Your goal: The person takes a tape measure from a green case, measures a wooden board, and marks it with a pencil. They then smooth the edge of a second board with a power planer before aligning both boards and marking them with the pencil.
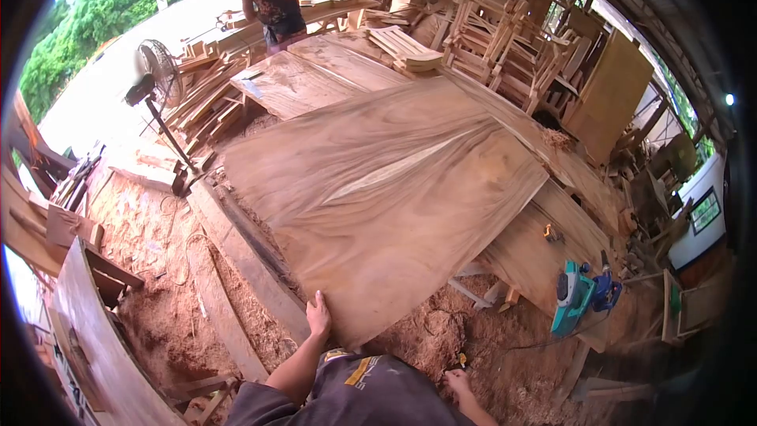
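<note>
A broad wooden panel (pixel 394 189) with dark wavy grain and a pale streak lies before me, its near corner close to my body. My left hand (pixel 318 317) grips the panel's left edge near that corner, fingers pointing away from me. Low at my right side, my right hand (pixel 457 385) is held with its fingers curled together, off the panel. Just beyond those fingertips shows a small yellow-and-black item (pixel 462 360); I cannot tell whether the fingers hold it. Wood shavings (pixel 430 335) cover the floor behind it.
A teal electric planer (pixel 574 300) and a blue power tool (pixel 606 293) sit at right, near a yellow-and-black tool (pixel 551 233). A standing fan (pixel 160 75), stacked boards (pixel 213 95) and chair frames (pixel 505 47) surround the panel. A person (pixel 272 0) stands at the back.
</note>
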### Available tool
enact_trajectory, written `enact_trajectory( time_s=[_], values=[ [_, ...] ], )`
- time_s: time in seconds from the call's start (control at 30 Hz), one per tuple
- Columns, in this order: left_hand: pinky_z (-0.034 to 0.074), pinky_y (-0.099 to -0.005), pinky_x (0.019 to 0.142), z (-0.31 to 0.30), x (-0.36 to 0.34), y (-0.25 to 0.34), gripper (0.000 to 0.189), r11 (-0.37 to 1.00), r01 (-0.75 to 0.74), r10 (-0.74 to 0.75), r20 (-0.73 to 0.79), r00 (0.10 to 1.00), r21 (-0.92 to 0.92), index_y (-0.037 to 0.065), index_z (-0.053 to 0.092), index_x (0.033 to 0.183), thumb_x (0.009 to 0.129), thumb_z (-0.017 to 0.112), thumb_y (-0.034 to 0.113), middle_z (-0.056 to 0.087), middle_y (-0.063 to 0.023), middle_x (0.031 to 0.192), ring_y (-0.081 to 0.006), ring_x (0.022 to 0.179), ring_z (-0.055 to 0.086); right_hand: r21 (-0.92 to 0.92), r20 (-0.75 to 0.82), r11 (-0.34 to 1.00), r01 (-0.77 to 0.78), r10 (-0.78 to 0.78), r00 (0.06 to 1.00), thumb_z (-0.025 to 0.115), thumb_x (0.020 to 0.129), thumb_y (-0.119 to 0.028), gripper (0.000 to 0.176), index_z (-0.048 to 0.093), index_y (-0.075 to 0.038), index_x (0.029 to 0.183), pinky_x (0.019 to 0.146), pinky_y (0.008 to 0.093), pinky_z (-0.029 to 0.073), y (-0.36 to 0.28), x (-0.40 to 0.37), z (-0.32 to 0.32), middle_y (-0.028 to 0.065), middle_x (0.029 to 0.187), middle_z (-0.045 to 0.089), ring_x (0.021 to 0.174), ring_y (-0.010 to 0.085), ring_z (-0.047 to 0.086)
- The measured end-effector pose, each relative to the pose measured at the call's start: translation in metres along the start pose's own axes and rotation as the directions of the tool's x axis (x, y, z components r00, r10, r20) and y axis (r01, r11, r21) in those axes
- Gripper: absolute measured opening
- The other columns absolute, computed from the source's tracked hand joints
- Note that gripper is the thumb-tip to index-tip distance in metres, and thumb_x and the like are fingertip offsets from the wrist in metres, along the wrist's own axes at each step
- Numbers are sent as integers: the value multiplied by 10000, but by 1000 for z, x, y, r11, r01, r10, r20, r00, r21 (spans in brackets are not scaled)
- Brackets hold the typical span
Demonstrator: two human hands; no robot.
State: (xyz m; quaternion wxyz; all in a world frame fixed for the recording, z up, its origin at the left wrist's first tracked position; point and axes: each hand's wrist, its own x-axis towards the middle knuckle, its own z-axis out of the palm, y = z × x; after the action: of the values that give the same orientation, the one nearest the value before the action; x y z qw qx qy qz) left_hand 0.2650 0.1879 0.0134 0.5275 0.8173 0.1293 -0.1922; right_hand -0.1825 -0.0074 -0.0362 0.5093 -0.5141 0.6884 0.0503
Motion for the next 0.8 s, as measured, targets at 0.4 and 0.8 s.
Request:
enact_trajectory(
  time_s=[0.4, 0.8],
  values=[
    [479, -297, 696, -32, 67, -32, 296, 906, -207, 147, -183, 972, -369, -28, 626, 965, 954, 602, 267, 655, -89, 853, -138, 759, 585, 43, 28, 984, 172, -173, 984, 652, 901, -135, 180, 613, 16, 992, 684, 328, 585, -24, 2, 3, 128, 908, 686, 805, 232, 703],
    [444, -312, 608, -51, 59, 28, 379, 974, -183, 150, -230, 962, -132, -7, 604, 786, 974, 567, 319, 610, -70, 672, -144, 628, 528, -130, -28, 980, 150, -155, 988, 668, 891, -164, 221, 619, 13, 1014, 705, 339, 581, 41, 38, 17, 132, 923, 681, 785, 220, 691]
  ],
)
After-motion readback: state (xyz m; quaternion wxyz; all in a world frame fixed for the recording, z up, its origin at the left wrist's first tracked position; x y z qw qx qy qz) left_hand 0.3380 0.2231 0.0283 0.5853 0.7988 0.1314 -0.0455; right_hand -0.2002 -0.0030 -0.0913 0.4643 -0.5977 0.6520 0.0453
